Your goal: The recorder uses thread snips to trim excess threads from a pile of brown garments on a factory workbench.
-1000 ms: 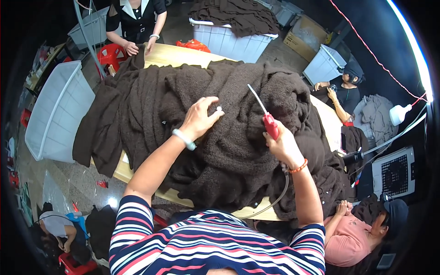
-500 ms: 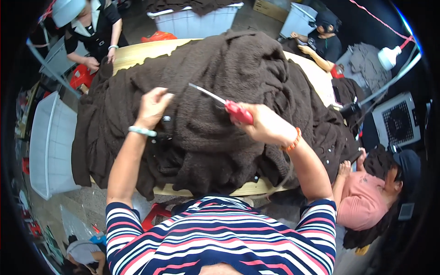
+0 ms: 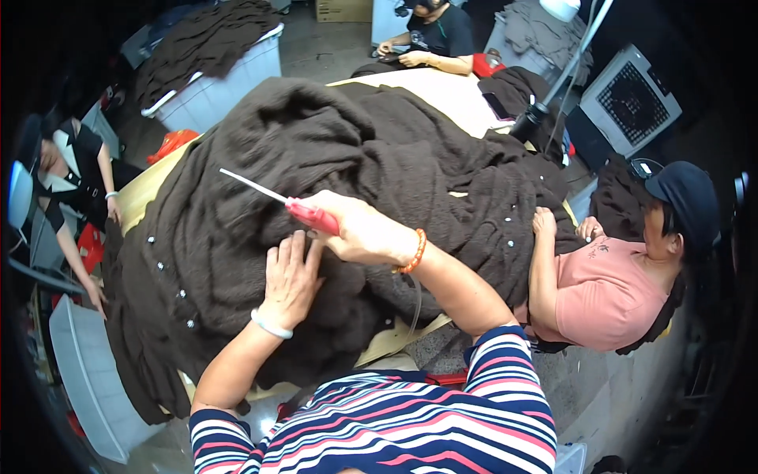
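A big heap of dark brown knitted garments (image 3: 379, 158) with small pale buttons covers the table (image 3: 146, 189). My left hand (image 3: 290, 278) lies flat on the knit near the front, fingers spread, a pale band on the wrist. My right hand (image 3: 359, 229) crosses just above it and grips the red handle of a tool with a thin metal nozzle (image 3: 272, 197) pointing up-left over the fabric. A thin hose (image 3: 414, 304) hangs from that hand. An orange bead bracelet sits on my right wrist.
A person in a pink shirt and dark cap (image 3: 624, 276) leans on the table's right side. Another person (image 3: 426, 39) sits at the far end, a third (image 3: 67, 189) stands at the left. White bins (image 3: 213, 87) (image 3: 87, 379) hold more brown knitwear. A fan (image 3: 632, 99) stands at right.
The view has swung round and the pile now fills the middle. My two hands have come close together, the right one crossing over the left, still gripping the red tool.
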A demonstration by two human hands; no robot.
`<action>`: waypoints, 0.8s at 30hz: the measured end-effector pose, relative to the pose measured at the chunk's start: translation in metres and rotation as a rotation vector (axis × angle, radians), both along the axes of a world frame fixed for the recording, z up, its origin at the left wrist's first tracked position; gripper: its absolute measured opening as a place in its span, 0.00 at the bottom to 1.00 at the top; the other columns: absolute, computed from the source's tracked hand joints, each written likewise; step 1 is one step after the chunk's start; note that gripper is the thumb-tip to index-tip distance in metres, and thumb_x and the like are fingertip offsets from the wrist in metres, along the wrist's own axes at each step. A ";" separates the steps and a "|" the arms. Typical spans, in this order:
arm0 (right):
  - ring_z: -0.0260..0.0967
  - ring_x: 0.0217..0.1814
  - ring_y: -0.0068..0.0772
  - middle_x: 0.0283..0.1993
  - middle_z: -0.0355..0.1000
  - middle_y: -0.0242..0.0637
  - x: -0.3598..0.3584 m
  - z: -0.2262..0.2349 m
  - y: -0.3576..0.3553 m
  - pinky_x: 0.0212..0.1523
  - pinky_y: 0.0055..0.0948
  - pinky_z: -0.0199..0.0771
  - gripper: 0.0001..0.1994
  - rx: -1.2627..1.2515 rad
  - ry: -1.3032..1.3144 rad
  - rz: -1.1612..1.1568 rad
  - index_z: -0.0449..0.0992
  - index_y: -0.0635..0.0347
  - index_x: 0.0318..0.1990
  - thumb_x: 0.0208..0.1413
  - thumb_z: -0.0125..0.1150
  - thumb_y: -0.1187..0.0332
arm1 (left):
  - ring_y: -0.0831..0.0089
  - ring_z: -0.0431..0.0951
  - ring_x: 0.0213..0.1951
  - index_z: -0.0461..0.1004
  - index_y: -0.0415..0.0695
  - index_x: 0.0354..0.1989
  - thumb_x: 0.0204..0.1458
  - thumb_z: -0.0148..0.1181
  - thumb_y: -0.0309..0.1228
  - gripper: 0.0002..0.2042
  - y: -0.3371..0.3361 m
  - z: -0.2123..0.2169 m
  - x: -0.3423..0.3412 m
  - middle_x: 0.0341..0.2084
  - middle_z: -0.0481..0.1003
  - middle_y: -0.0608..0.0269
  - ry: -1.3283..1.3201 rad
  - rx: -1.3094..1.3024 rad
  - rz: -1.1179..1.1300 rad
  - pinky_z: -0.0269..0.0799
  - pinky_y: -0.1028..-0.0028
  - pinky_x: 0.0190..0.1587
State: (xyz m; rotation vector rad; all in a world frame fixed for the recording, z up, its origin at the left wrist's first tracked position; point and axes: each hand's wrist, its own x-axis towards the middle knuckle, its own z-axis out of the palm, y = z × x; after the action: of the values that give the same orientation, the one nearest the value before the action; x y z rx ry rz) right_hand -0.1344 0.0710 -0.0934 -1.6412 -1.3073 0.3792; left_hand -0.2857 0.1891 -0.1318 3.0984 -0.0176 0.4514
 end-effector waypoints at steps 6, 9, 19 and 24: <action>0.72 0.52 0.41 0.49 0.73 0.44 0.045 -0.013 -0.049 0.54 0.32 0.71 0.19 0.116 -0.104 -0.083 0.71 0.59 0.54 0.52 0.61 0.74 | 0.60 0.74 0.39 0.73 0.39 0.36 0.45 0.57 0.23 0.09 0.027 0.020 0.025 0.37 0.72 0.59 0.076 -0.547 -0.026 0.70 0.66 0.39; 0.69 0.35 0.23 0.44 0.73 0.34 0.064 -0.016 -0.070 0.40 0.25 0.73 0.20 -0.077 0.066 -0.173 0.70 0.58 0.57 0.55 0.57 0.76 | 0.63 0.78 0.42 0.75 0.38 0.45 0.55 0.53 0.24 0.10 0.063 0.073 -0.030 0.42 0.75 0.55 -0.305 -0.955 0.164 0.74 0.64 0.46; 0.70 0.43 0.24 0.56 0.70 0.34 0.024 -0.008 -0.012 0.47 0.25 0.72 0.23 0.003 0.091 0.143 0.68 0.61 0.58 0.52 0.57 0.82 | 0.62 0.75 0.50 0.65 0.35 0.59 0.58 0.52 0.32 0.22 0.093 0.072 -0.244 0.53 0.71 0.52 -0.481 -1.129 0.497 0.71 0.65 0.53; 0.64 0.62 0.53 0.62 0.63 0.48 -0.005 -0.028 0.028 0.60 0.38 0.67 0.24 -0.074 -0.207 -0.008 0.69 0.53 0.57 0.50 0.61 0.77 | 0.70 0.76 0.42 0.68 0.39 0.56 0.42 0.58 0.19 0.27 0.052 -0.006 -0.189 0.44 0.73 0.58 -0.161 -0.838 0.740 0.70 0.72 0.49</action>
State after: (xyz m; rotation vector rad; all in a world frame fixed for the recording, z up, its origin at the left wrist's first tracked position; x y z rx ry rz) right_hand -0.1394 0.0994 -0.1217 -1.7845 -1.4542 0.2605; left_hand -0.4746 0.2409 -0.1375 2.1399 1.0351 0.5224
